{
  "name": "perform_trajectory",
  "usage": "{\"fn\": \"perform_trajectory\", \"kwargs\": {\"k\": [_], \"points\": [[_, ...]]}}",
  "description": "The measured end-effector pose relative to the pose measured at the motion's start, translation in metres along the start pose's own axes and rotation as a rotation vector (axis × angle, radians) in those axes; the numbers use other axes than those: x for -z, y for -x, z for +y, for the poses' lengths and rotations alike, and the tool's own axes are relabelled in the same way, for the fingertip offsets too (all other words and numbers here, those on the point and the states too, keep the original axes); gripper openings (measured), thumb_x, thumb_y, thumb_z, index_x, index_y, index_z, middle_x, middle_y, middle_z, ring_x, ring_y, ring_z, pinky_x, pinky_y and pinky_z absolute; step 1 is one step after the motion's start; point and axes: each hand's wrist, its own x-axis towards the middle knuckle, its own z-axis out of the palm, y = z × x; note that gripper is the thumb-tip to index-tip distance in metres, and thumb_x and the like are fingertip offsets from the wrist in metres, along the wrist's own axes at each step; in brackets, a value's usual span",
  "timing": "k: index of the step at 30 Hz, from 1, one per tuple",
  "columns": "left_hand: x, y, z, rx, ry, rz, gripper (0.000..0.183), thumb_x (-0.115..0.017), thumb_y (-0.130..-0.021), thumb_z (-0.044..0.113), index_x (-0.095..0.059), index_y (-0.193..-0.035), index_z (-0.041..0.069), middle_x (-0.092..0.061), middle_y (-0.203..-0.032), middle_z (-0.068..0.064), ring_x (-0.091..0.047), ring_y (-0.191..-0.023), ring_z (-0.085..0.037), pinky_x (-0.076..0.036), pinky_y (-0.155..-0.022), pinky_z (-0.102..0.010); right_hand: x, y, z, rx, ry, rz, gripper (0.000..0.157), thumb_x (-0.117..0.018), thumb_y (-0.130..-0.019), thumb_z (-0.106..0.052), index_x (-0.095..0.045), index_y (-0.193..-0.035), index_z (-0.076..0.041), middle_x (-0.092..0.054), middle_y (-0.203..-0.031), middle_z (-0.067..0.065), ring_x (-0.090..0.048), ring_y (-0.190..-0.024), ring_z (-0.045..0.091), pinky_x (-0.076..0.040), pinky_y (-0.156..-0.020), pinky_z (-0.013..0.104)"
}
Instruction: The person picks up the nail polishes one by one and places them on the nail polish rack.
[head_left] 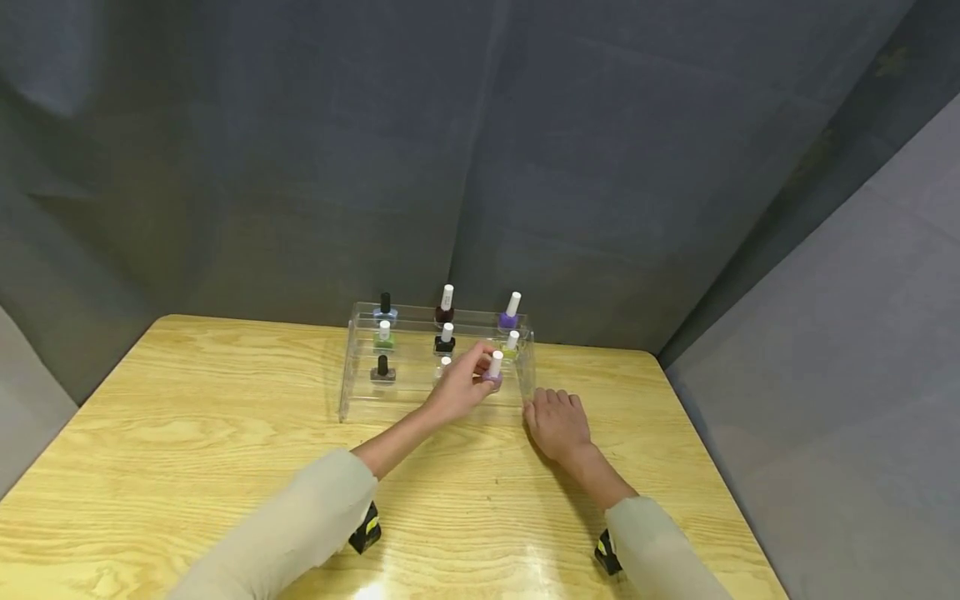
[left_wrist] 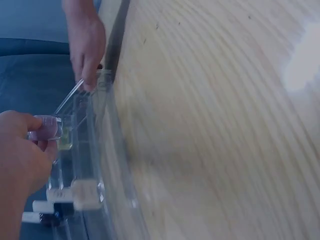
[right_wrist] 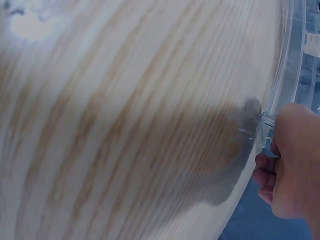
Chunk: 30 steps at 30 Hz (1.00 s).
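My left hand (head_left: 459,390) pinches a light purple nail polish bottle (head_left: 494,369) with a white cap, at the right end of the lowest tier of a clear tiered acrylic stand (head_left: 358,407). In the left wrist view that bottle (left_wrist: 46,128) sits between thumb and fingers, above the stand's steps. My right hand (head_left: 558,425) holds the stand's front right corner, its fingers curled beside the side panel in the right wrist view. Behind the held bottle stands a yellow polish bottle (head_left: 512,343). A white-capped bottle (head_left: 446,362) is partly hidden by the left hand.
Other polish bottles stand in rows: grey-brown (head_left: 382,370), green (head_left: 384,337), black (head_left: 445,340), light blue (head_left: 386,308), dark red (head_left: 445,308) and purple (head_left: 509,313). A dark curtain (head_left: 480,167) hangs behind the wooden table (head_left: 225,433). Black devices sit under both sleeves.
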Motion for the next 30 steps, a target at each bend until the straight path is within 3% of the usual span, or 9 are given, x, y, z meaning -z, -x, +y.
{"fn": "perform_trajectory", "kwargs": {"k": [5, 10, 19, 30], "points": [[-0.020, -0.008, -0.006, 0.028, 0.001, 0.031, 0.042, -0.063, -0.089, -0.011, -0.052, -0.126, 0.004, -0.064, -0.109, -0.015, -0.065, -0.101, -0.028, -0.054, -0.086, -0.031, 0.006, 0.000, -0.005, -0.020, 0.031, -0.032, 0.031, -0.037, -0.108, -0.029, -0.042, -0.085, -0.008, -0.043, -0.076, 0.004, -0.050, -0.080, 0.029, -0.040, -0.082, 0.048], [-0.029, -0.016, -0.010, 0.032, -0.038, 0.080, 0.040, -0.065, -0.090, -0.008, -0.053, -0.126, 0.006, -0.064, -0.104, -0.011, -0.064, -0.095, -0.024, -0.054, -0.083, -0.031, 0.009, -0.001, -0.006, -0.029, 0.030, -0.047, 0.032, -0.036, -0.109, -0.030, -0.042, -0.086, -0.009, -0.045, -0.078, 0.004, -0.051, -0.082, 0.029, -0.040, -0.082, 0.048], [-0.036, -0.027, -0.020, 0.027, -0.075, 0.108, 0.042, -0.063, -0.092, -0.007, -0.052, -0.130, 0.006, -0.062, -0.106, -0.011, -0.060, -0.097, -0.022, -0.052, -0.085, -0.032, 0.008, -0.001, -0.004, -0.021, 0.035, -0.043, 0.032, -0.036, -0.109, -0.029, -0.040, -0.084, -0.009, -0.041, -0.075, 0.003, -0.045, -0.077, 0.027, -0.038, -0.079, 0.046], [-0.040, -0.030, -0.024, 0.024, -0.194, 0.057, 0.038, -0.065, -0.092, -0.006, -0.053, -0.125, 0.009, -0.063, -0.106, -0.010, -0.060, -0.097, -0.022, -0.053, -0.082, -0.032, 0.005, 0.000, -0.003, -0.017, 0.050, -0.048, 0.034, -0.033, -0.109, -0.032, -0.040, -0.084, -0.010, -0.039, -0.074, 0.002, -0.042, -0.072, 0.024, -0.037, -0.075, 0.043]]}}
